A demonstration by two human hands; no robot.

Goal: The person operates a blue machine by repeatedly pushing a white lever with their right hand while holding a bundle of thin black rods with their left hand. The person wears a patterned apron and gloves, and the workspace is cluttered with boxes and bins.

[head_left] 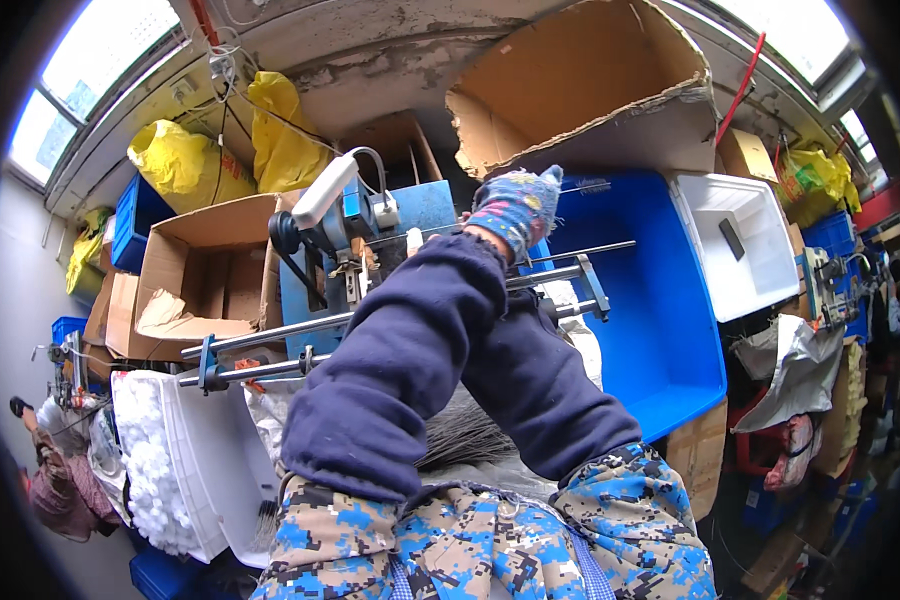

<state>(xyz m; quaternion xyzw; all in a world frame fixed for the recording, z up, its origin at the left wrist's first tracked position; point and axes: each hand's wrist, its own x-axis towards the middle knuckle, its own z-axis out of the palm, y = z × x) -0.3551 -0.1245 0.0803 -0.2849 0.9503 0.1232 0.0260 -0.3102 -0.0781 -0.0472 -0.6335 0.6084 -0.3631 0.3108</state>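
My left hand (516, 208), in a blue patterned glove, is beyond the machine's right side, near the rim of a large blue bin (660, 330). Its back faces me, and its fingers are mostly hidden, so I cannot see whether it holds anything. My left sleeve (400, 350) crosses over my right sleeve (550, 390), and my right hand is hidden behind it. A blue bench machine (295, 290) with a white lamp-like arm (325, 190) stands in front of me. Metal rails (270, 337) run across its front. A bundle of thin dark wires or bristles (465, 435) lies below my sleeves.
An open cardboard box (210, 270) stands left of the machine, and a larger torn one (580, 90) behind. A white tub (210, 460) with white pieces (155, 470) is at near left. A white tray (740, 245) sits right of the blue bin. Another person (65, 475) is at far left.
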